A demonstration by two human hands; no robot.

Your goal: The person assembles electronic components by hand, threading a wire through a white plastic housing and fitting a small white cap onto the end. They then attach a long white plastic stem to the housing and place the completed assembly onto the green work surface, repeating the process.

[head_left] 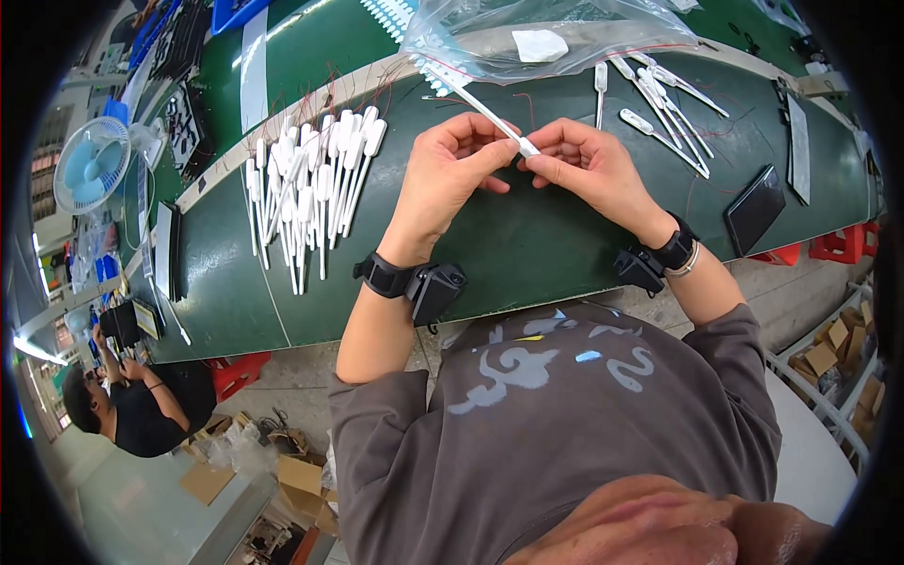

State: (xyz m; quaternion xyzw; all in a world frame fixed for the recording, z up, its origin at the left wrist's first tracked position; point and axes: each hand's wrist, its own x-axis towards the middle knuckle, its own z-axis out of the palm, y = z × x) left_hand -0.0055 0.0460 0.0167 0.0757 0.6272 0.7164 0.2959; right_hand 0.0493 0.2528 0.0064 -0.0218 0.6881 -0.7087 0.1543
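Both hands meet over the green table, pinching one white plastic stick point(490, 117) with a thin stem slanting up to the far left. My left hand point(459, 168) closes thumb and fingers on it beside its near end. Touching that same end, my right hand point(590, 171) pinches with thumb and forefinger; the fingertips partly hide it. Left of my hands lies a pile of similar white sticks point(306, 179) with long oval heads, thin red wires at their far side. Several more white sticks point(650, 92) lie loosely at the far right.
A clear plastic bag point(546, 28) lies at the far side, by a sheet of pale blue-white pieces point(443, 73). A black phone point(755, 210) rests on the right of the green table point(527, 250). At left are a fan point(92, 167) and another person point(141, 405).
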